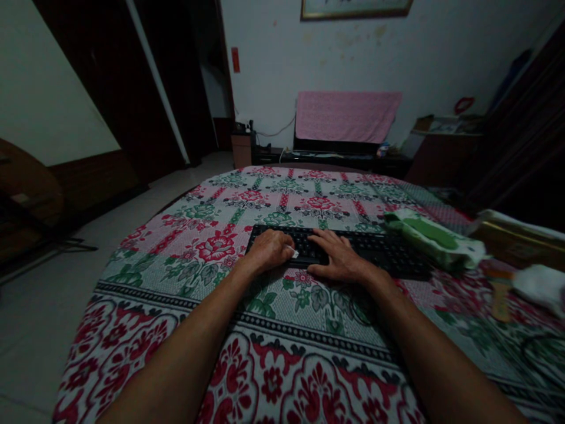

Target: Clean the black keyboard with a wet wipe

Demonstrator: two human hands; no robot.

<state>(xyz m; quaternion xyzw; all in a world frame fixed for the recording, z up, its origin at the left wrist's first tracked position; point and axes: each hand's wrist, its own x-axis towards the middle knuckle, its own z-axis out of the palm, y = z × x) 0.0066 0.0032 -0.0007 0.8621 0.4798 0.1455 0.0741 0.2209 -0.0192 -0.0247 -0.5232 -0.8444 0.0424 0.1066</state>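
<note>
A black keyboard (385, 250) lies on the flowered tablecloth in front of me, its left part under my hands. My left hand (271, 248) is closed over the keyboard's left end. A small white piece, perhaps a folded wipe (292, 252), pokes out between its thumb and fingers, down at the keys. My right hand (338, 256) rests on the middle of the keyboard with its fingers spread and nothing in them. Its thumb is by the front edge. Most of the white piece is hidden by the left hand.
Against the keyboard's right end lies a green and white wipes pack (435, 238). Farther right are a wooden-handled brush (500, 294), a crumpled white wad (541, 285) and a gold-brown box (521, 241). A dark cable (529, 353) curls at the right. The patterned tablecloth (216, 244) covers the table.
</note>
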